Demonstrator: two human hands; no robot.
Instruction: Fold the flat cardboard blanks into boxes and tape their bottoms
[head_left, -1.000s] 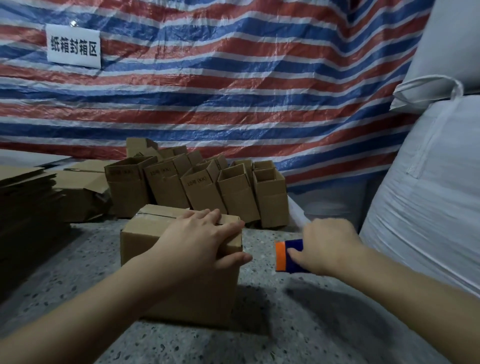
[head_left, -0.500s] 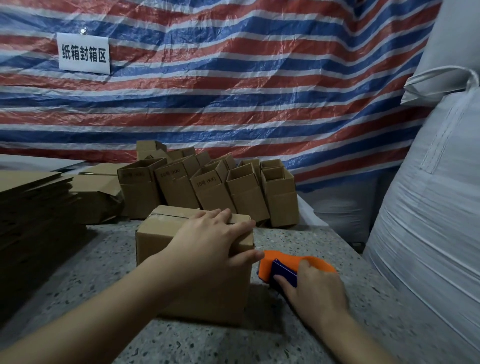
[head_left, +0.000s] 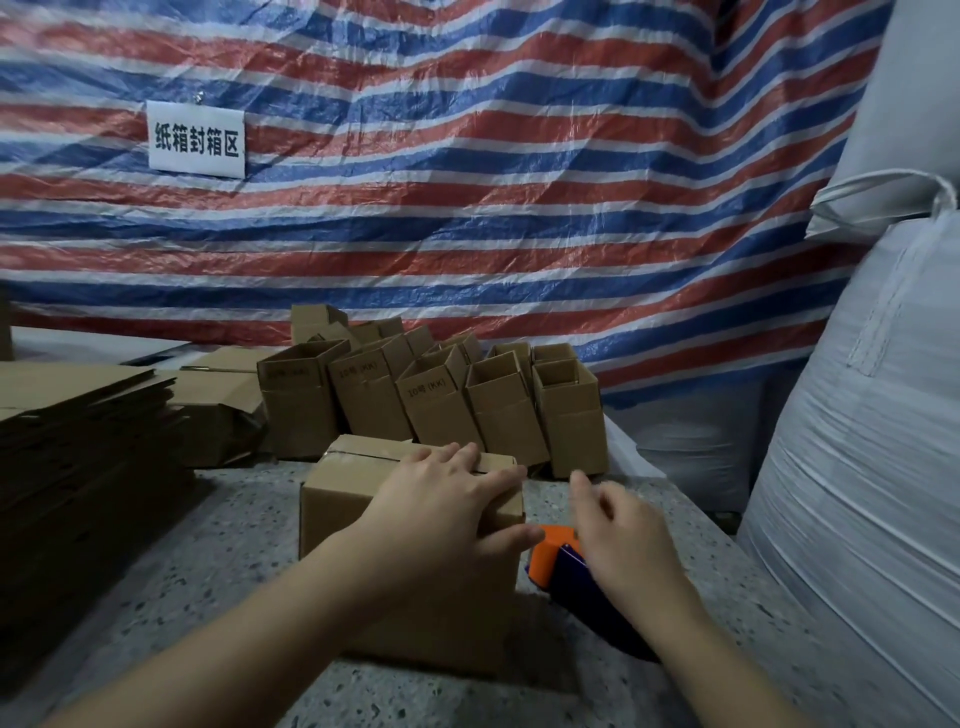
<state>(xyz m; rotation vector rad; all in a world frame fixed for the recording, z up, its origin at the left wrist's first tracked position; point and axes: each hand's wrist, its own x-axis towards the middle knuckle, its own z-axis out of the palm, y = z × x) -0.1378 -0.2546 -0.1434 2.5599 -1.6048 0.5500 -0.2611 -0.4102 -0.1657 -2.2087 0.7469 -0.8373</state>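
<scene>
step: bottom-taping, judged about finished | my left hand (head_left: 447, 499) presses flat on the upside-down brown cardboard box (head_left: 363, 499) on the speckled stone table (head_left: 208, 545) | my right hand (head_left: 623, 540) hovers, fingers loose, holding nothing, above the orange-and-blue tape dispenser (head_left: 558, 553) | next: probably turn box upright, join rear finished boxes (head_left: 441, 405)

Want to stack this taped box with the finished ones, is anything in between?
Nothing visible: bare speckled tabletop separates the taped brown cardboard box under the left hand from the open-topped cardboard boxes behind.
</scene>
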